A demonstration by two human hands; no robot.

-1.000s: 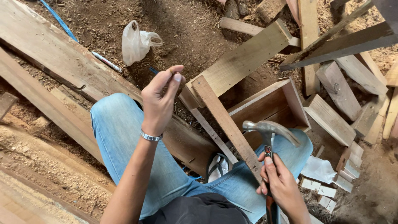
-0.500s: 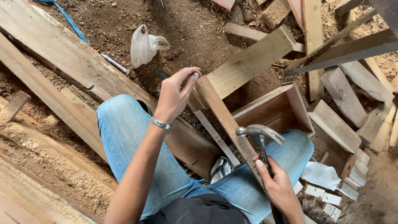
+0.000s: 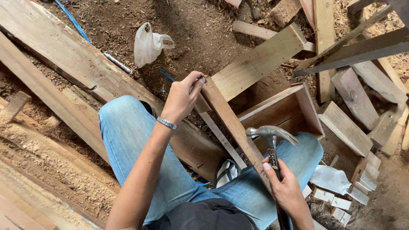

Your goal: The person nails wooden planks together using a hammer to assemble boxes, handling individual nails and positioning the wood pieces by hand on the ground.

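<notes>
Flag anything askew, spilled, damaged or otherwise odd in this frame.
Sawdust and offcuts cover the ground. A crumpled plastic bag lies in the dirt, and small cut blocks sit scattered beside the right knee. The long plank has a chipped edge. The claw hammer looks intact.

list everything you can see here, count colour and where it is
wooden box frame: one, reddish brown, open, centre right on the ground
narrow slat: one, brown, along the frame's left edge
pale plank: one, light tan, running up right from the slat's top end
long boards: several, weathered brown, left side
scrap offcuts: many, pale wood, right side
plastic bag: one, white, on the dirt at top
blue cord: one, top left
hammer: one, steel claw head, dark handle, lower centre
sandal: one, white strap, between the knees
bracelet: one, silver, left wrist
jeans: blue, both legs
left hand: pinching at the slat's top end
right hand: gripping the hammer handle
</notes>
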